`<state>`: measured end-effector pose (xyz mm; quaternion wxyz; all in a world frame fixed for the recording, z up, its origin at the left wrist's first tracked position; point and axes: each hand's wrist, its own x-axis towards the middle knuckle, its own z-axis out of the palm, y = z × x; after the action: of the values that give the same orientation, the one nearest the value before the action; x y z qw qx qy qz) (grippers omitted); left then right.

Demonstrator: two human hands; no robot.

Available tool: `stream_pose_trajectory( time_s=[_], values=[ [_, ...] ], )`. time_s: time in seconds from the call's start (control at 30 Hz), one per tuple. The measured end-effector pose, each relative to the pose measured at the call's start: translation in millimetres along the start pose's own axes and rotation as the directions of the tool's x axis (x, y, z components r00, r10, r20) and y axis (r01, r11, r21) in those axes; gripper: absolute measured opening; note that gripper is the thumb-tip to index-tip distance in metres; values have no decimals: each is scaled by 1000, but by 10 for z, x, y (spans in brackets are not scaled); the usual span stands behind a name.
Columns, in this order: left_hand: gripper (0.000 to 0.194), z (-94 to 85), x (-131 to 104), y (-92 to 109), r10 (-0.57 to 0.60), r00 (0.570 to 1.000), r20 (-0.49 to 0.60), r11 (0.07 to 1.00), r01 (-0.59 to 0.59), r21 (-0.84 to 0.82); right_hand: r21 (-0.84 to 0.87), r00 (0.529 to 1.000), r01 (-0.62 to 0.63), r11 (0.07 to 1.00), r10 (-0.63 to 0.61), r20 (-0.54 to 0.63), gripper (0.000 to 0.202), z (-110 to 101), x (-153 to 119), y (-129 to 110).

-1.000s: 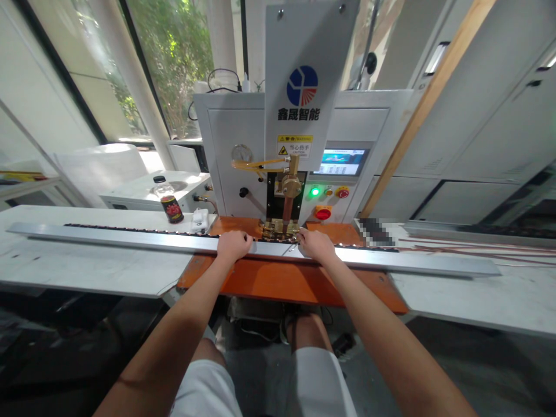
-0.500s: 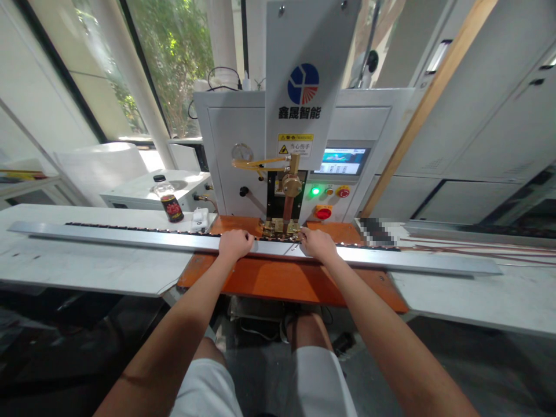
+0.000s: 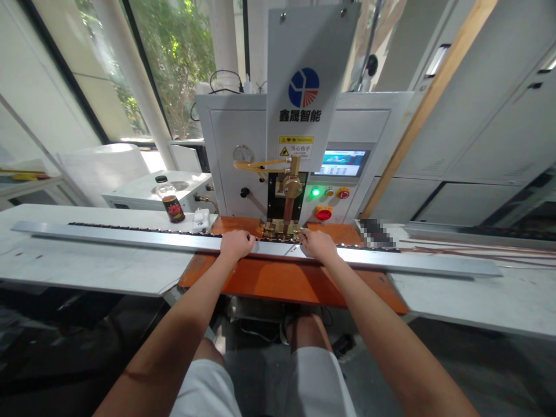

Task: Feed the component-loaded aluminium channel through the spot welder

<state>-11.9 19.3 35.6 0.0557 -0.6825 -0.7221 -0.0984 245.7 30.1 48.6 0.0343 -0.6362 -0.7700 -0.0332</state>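
Note:
A long silver metal bar lies across the bench, with a narrow black strip carrying small copper-coloured bits along its far edge. My left hand is closed over the bar, its fingers curled on the far side. To the right, my right hand also closes on the bar, thumb and forefinger close to the brass clamp block; its fingertips are partly hidden. Between the hands, a copper electrode points down from the machine head to the strip. Whether it touches cannot be seen.
The grey machine stands behind, with a lit screen, green light and red knobs. An orange plate lies beneath the bar. A dark-labelled bottle and a white object sit left; reddish rods lie right.
The view has shifted very slightly. Both hands keep their places on the bar, and the electrode looks the same.

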Motion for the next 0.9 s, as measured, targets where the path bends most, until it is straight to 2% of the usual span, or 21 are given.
stream_pose_trajectory(
  time_s=[0.23, 0.9],
  values=[
    [52, 43, 27, 11, 47, 999, -14, 999, -47, -4, 6, 1000, -2, 1000, 1, 27, 47, -10, -5, 42],
    [51, 54, -17, 35, 31, 998, -50, 999, -32, -11, -17, 1000, -15, 1000, 15, -6, 46, -10, -51, 42]
  ],
)
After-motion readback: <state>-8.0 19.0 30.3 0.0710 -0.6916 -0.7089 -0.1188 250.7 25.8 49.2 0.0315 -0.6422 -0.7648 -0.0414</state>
